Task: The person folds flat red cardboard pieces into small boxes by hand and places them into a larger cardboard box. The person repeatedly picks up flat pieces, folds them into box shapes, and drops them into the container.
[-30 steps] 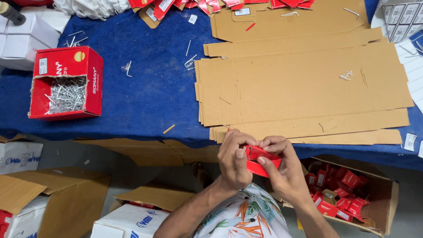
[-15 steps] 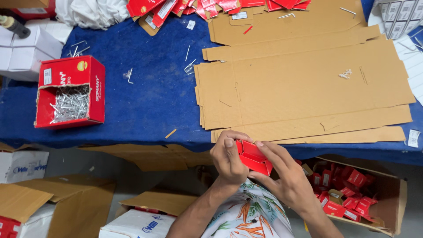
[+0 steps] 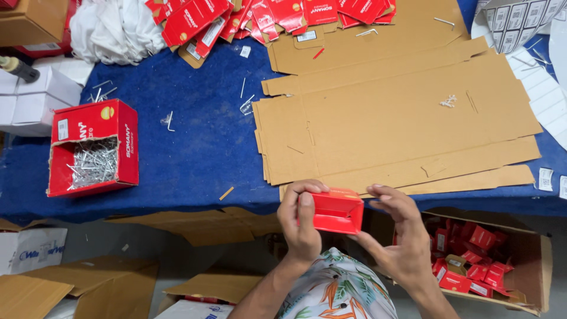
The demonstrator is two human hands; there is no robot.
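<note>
I hold a small red cardboard box (image 3: 333, 211) in front of me, just below the edge of the blue-covered table (image 3: 195, 159). My left hand (image 3: 300, 224) grips its left end, thumb on the front. My right hand (image 3: 397, 236) supports its right end from below, fingers spread. The box is folded into shape with one flap standing up. Flat brown cardboard sheets (image 3: 401, 112) lie on the table right above my hands.
An open red box of metal pins (image 3: 93, 155) stands at the table's left. Flat red box blanks (image 3: 266, 18) are piled at the back. A brown carton of finished small red boxes (image 3: 472, 260) sits on the floor at right. More cartons (image 3: 71, 289) stand lower left.
The red box has turned from a tilted flat piece into an upright folded box. Both hands rose slightly toward the table edge, and the right hand opened out beside it.
</note>
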